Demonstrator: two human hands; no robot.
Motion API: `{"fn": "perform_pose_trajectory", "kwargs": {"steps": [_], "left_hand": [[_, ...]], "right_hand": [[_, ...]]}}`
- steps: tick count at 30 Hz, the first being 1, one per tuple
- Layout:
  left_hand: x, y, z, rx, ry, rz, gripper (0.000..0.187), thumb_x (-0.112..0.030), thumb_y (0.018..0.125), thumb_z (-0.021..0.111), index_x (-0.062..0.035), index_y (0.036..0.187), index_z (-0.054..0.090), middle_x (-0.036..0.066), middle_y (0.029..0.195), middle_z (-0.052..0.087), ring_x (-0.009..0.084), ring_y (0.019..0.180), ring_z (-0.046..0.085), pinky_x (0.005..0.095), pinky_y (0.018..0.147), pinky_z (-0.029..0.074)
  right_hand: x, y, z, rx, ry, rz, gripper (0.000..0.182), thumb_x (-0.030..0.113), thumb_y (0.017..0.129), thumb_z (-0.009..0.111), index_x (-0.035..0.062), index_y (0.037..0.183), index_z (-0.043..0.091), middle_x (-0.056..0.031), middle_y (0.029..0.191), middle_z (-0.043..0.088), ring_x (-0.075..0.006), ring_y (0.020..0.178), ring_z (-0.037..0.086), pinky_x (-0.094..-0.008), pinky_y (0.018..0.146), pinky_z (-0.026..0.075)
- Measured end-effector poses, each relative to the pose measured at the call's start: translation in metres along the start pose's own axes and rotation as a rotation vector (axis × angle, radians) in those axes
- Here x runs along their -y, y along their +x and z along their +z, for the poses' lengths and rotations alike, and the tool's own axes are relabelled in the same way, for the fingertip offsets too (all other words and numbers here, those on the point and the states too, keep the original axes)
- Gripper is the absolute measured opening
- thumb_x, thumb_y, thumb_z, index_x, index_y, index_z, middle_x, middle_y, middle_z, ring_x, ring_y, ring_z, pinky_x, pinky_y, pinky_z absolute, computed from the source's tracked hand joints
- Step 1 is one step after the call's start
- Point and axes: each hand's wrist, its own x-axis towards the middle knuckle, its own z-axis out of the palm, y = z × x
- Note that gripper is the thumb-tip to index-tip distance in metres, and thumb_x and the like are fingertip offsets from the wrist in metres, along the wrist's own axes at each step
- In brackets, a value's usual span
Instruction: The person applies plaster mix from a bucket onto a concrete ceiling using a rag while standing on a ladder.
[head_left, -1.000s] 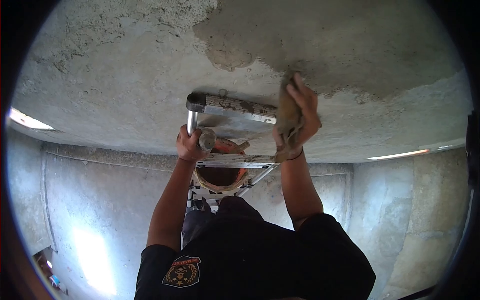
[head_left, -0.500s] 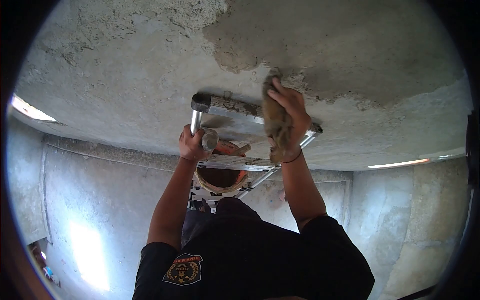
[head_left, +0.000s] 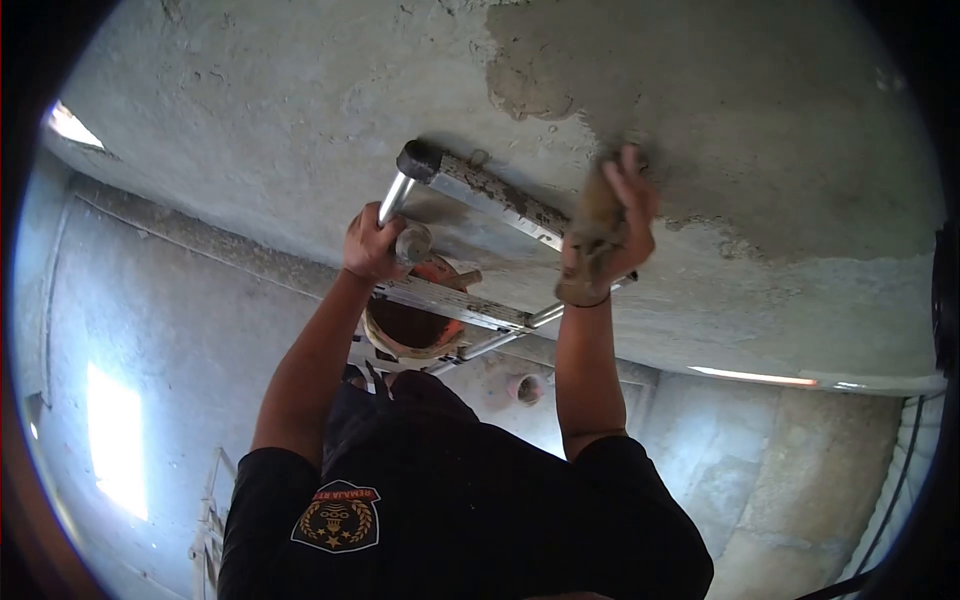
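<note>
Two sets of fingers grip, the left hand [head_left: 373,243] closed around the ladder [head_left: 502,207], the blurred right hand [head_left: 634,228] holding a grimy cloth [head_left: 597,222] at the wall [head_left: 300,130].

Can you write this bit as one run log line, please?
left hand: gripping ladder | right hand: blurred, holding muddy cloth at wall | orange bucket: below ladder top

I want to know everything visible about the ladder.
The ladder looks metallic: silvery, round rails, rungs crusted with grey residue, a black cap at one top corner. It appears tilted, its top close to the wall. The left hand grips a rail; the right hand partly hides the top rung.
</note>
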Motion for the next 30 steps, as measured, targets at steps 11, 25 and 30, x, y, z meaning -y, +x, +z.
{"fn": "perform_pose_trajectory", "kwargs": {"steps": [11, 25, 30], "left_hand": [[0.004, -0.003, 0.002, 0.007, -0.029, -0.029, 0.055, -0.025, 0.051, 0.08, -0.0163, 0.101, 0.058, 0.015, 0.1, 0.054, 0.0362, 0.085, 0.06, 0.0461, 0.07, 0.05], [0.002, -0.005, 0.002, 0.013, -0.031, -0.045, 0.055, -0.026, 0.052, 0.081, -0.0167, 0.101, 0.058, 0.015, 0.102, 0.054, 0.0362, 0.089, 0.06, 0.0462, 0.074, 0.05], [0.007, -0.004, 0.002, 0.026, -0.016, -0.043, 0.056, -0.028, 0.052, 0.082, -0.0164, 0.101, 0.058, 0.015, 0.1, 0.054, 0.036, 0.088, 0.061, 0.0461, 0.073, 0.051]], "right_hand": [[0.012, 0.0, 0.014, -0.152, 0.02, 0.03, 0.057, 0.049, 0.093, 0.055, -0.0061, 0.104, 0.067, -0.0221, 0.117, 0.064, -0.0294, 0.109, 0.06, -0.0379, 0.095, 0.049], [0.011, -0.003, -0.006, 0.064, -0.106, 0.016, 0.044, 0.037, 0.094, 0.059, -0.0044, 0.108, 0.066, -0.0208, 0.121, 0.062, -0.0282, 0.112, 0.059, -0.0357, 0.096, 0.05], [0.015, -0.014, -0.016, -0.044, 0.145, 0.145, 0.061, 0.052, 0.083, 0.065, -0.0022, 0.11, 0.067, -0.0191, 0.123, 0.063, -0.0273, 0.107, 0.058, -0.0357, 0.093, 0.049]]}}
